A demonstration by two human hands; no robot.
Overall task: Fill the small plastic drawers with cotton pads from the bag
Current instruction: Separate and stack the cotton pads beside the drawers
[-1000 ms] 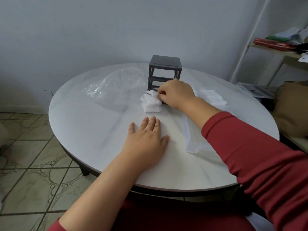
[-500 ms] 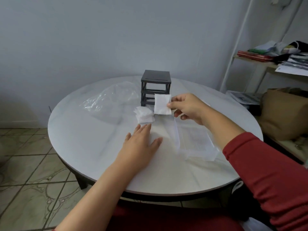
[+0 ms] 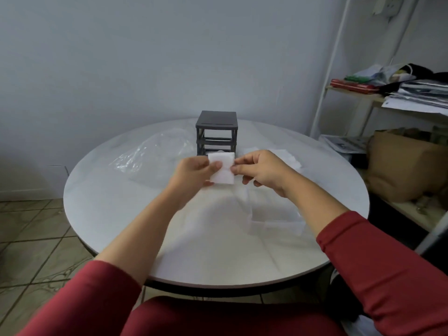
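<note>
Two hands, left hand [image 3: 194, 172] and right hand [image 3: 263, 173], pinch one white cotton pad [image 3: 222, 171] above the round table [image 3: 116, 190]; dark drawer frame [image 3: 216, 132] stands behind.

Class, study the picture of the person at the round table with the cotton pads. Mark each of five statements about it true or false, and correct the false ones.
1. Both hands hold one white cotton pad. True: the left hand and the right hand pinch it from either side.
2. The dark drawer frame lies tipped on its side. False: it stands upright.
3. The clear plastic bag lies on the table left of the frame. True.
4. The table is square. False: it is round.
5. The sleeves are blue. False: the sleeve is red.
</note>
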